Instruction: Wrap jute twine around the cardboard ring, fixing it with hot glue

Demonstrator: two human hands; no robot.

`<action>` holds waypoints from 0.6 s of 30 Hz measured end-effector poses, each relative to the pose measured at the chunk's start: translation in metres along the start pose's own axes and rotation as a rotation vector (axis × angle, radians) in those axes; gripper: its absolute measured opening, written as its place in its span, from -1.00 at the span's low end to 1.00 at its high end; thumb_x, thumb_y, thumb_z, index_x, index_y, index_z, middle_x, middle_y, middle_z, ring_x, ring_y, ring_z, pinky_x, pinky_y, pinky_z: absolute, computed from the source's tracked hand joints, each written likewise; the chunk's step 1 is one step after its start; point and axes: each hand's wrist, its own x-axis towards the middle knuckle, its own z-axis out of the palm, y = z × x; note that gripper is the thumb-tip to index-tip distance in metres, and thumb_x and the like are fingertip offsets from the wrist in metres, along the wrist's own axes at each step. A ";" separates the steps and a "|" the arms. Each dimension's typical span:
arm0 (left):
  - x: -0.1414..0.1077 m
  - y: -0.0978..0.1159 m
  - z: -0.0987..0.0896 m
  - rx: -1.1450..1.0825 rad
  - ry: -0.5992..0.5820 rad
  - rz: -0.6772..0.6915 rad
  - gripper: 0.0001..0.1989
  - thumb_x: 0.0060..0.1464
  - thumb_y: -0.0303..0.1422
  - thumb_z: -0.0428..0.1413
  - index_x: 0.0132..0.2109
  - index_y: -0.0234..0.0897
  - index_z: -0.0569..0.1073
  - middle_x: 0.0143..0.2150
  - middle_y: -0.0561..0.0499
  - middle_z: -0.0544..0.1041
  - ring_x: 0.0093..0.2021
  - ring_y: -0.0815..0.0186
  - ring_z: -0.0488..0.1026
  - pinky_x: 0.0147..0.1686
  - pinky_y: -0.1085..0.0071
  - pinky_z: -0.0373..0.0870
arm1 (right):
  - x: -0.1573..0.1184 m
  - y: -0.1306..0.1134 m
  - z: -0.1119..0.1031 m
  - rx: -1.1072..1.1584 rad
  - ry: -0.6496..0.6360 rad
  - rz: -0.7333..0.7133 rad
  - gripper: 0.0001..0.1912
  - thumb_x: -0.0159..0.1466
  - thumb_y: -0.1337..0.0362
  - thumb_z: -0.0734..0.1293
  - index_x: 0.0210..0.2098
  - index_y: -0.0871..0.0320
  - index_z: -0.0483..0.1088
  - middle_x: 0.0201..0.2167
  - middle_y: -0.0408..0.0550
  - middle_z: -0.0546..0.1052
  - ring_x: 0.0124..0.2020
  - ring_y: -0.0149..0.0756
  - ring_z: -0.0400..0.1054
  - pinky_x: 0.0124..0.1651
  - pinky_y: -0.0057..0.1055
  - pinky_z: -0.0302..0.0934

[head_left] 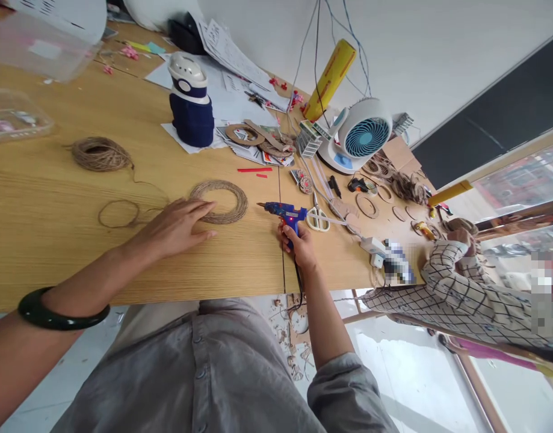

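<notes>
A blue hot glue gun [286, 211] is gripped by my right hand [300, 246], its nozzle pointing left and a small red light showing on its side. My left hand [179, 227] lies with fingers stretched out at the left edge of a twine-wrapped ring [239, 207], its fingertips over the rim. Whether they press on the ring I cannot tell. A ball of brown twine [100, 154] rests farther left, and a loose strand loops from it toward my left hand. White-handled scissors [318, 224] lie just right of the glue gun.
A navy and white container [190, 114], a white fan [364, 135] and a yellow tube [330, 78] stand toward the back. Red strips [255, 170] lie beyond the ring. A power strip [374, 248] and cords run along the right, where a person in a checked sleeve [447, 264] sits.
</notes>
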 end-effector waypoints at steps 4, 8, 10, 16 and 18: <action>-0.004 -0.003 0.006 0.013 -0.010 -0.026 -0.34 0.24 -0.13 -0.06 0.37 -0.42 0.17 0.37 -0.23 0.29 0.36 0.08 0.20 0.35 0.13 0.07 | 0.000 -0.001 0.000 0.007 -0.002 0.012 -0.69 0.10 0.08 0.51 -0.30 0.14 0.46 -0.39 -0.15 0.40 -0.54 -0.52 0.07 -0.67 -0.57 -0.07; -0.004 -0.004 0.010 0.040 0.060 -0.024 -0.43 0.26 -0.21 -0.08 0.33 -0.39 0.25 0.25 -0.20 0.42 0.27 0.11 0.31 0.37 0.16 0.04 | 0.000 -0.003 0.000 0.008 -0.004 0.024 -0.72 0.12 0.11 0.51 -0.29 0.14 0.47 -0.40 -0.14 0.41 -0.54 -0.51 0.08 -0.67 -0.57 -0.07; -0.001 -0.003 0.012 0.043 0.096 -0.007 -0.50 0.27 -0.25 -0.06 0.28 -0.36 0.32 0.14 -0.18 0.50 0.19 0.11 0.38 0.34 0.15 0.11 | 0.000 -0.003 0.001 0.002 -0.001 0.029 -0.72 0.13 0.10 0.50 -0.28 0.14 0.48 -0.40 -0.14 0.41 -0.54 -0.51 0.08 -0.67 -0.58 -0.06; 0.012 0.005 0.017 -0.010 0.156 0.028 -0.64 0.23 -0.29 0.10 0.11 -0.34 0.50 -0.05 -0.15 0.53 0.07 0.07 0.41 0.17 0.13 0.34 | -0.003 -0.007 0.000 -0.026 0.011 0.049 -0.74 0.17 0.12 0.48 -0.26 0.15 0.48 -0.35 -0.12 0.43 -0.53 -0.51 0.10 -0.65 -0.59 -0.04; 0.014 0.010 0.016 -0.023 0.158 0.024 -0.63 0.21 -0.29 0.14 0.11 -0.37 0.50 -0.05 -0.16 0.53 0.05 0.06 0.41 0.16 0.11 0.35 | -0.004 -0.011 0.000 -0.038 0.010 0.060 -0.75 0.20 0.13 0.46 -0.23 0.15 0.48 -0.35 -0.12 0.43 -0.53 -0.52 0.10 -0.64 -0.60 -0.03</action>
